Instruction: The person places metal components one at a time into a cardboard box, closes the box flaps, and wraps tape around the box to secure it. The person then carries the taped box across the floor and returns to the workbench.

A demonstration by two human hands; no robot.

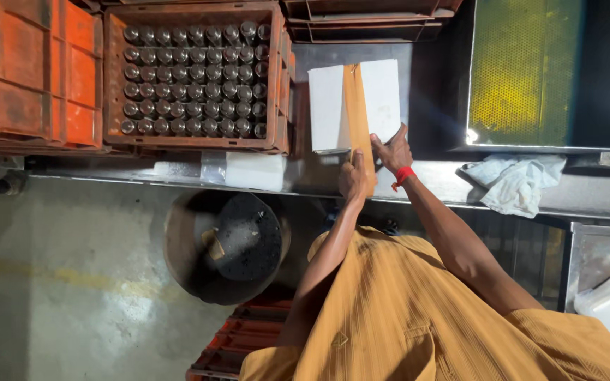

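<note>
Head cam had you leaning over the steel counter [432,180], both arms stretched out to a white box [330,106] sitting on it with a strip of brown tape [356,99] running down its middle and over the near edge. Your left hand [353,176] was pressed flat on the tape right at that near edge of the box, fingers down rather than curled around anything. Your right hand [392,149], the one with the red wristband [404,174], sat just beside it at the box's near right corner, fingers spread and touching the white top; honestly I couldn't tell from that angle whether it was pinching the tape end or just resting there, since the two hands overlapped a bit. Left of the box you had an orange crate [111,85] packed with rows of dark bottles [195,77], and another orange crate [33,70] further left. A crumpled white cloth [513,182] lay on the counter off to your right, in front of a lit panel with a yellow honeycomb look [524,70]. Down on the floor below the counter was a round dark bin [224,243], with a red crate [245,339] near your left side.
</note>
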